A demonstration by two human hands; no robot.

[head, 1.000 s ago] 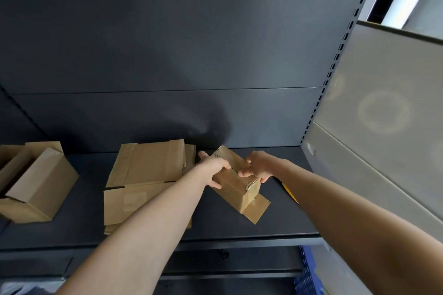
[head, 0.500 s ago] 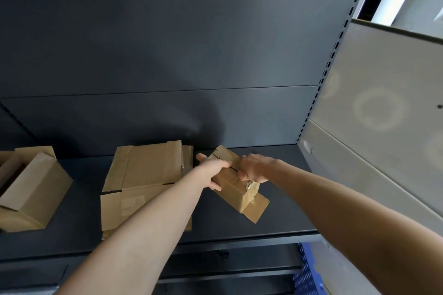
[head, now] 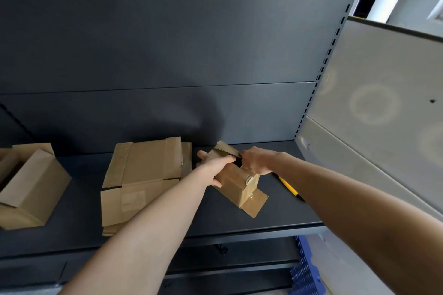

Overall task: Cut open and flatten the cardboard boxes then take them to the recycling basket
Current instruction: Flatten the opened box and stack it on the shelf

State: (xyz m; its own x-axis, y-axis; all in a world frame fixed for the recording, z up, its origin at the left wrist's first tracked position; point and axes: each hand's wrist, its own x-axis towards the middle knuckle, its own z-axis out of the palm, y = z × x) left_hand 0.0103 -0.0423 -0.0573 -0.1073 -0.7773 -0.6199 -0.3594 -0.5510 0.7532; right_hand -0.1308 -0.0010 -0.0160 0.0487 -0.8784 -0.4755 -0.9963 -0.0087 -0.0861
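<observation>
On a dark shelf, the left hand grips a small box. The right hand pulls its top flap.

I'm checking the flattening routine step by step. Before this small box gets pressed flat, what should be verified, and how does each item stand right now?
1. Left hand steadies the small box: ok.
2. Right hand is at the top flap, which is lifted: ok.
3. Tape fully freed: cannot tell; clear tape still clings to the near end.
4. Yellow cutter is out of the hands, lying on the shelf under the right forearm: ok.
5. Room on the flattened stack beside the box: ok.
6. Other box at the left is flattened: not ok, still standing.
</observation>
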